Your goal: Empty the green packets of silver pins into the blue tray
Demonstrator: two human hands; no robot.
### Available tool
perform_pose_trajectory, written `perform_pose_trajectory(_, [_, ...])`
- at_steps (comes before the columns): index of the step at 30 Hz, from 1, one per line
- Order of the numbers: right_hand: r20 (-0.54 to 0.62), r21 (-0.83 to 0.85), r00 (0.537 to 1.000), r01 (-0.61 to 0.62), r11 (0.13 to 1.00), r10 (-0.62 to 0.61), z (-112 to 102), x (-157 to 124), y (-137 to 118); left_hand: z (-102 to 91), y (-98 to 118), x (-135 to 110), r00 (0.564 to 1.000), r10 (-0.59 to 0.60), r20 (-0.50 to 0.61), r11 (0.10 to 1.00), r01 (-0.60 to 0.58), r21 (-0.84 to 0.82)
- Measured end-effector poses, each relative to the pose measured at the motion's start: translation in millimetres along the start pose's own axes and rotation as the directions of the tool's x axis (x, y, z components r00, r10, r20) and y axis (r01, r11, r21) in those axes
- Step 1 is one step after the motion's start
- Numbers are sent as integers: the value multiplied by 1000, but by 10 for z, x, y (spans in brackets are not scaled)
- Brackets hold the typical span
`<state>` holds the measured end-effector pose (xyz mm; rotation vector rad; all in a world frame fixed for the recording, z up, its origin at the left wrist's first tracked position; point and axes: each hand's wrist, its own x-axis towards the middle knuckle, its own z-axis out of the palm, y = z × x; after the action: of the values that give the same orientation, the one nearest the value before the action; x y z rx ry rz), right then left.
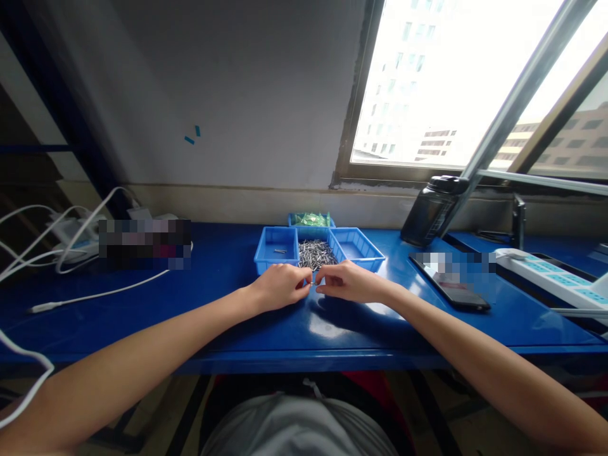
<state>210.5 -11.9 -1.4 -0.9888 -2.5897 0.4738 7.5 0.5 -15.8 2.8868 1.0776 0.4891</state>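
Above the front of the blue table, my left hand [282, 286] pinches a small shiny metal pin [312, 284] between thumb and fingertips. My right hand [350, 282] faces it, almost touching, with its thumb and forefinger brought together; whatever they hold is too small to make out. Just beyond both hands lies a pile of small metal pins [316, 252]. On its left stands a blue bin [260, 250] with a few pins [280, 251] on its floor. To the right of the pile is another blue bin [373, 254], its near side partly covered by my right hand.
Behind the pile, a blue bin [291, 221] holds a green plastic packet [311, 220]. A phone [456, 288], a black bottle [432, 212] and a white power strip [560, 278] are on the right. White cables [109, 296] cross the left side of the table [228, 329].
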Motion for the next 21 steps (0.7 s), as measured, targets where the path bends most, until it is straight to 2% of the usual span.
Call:
perform_pose_trajectory(4, [-15, -24, 1000, 15, 1000, -16, -3, -3, -22, 1, -1, -2, 1000, -13, 8, 999, 13, -35])
perform_pose_trajectory(12, [-19, -190, 997, 67, 979, -72, 11, -1, 13, 3, -9, 5, 999, -13, 32, 1000, 14, -11])
perform_pose_trajectory(21, [-15, -238, 1000, 18, 971, -22, 5, -6, 94, -26, -1, 3, 990, 63, -122, 997, -67, -28])
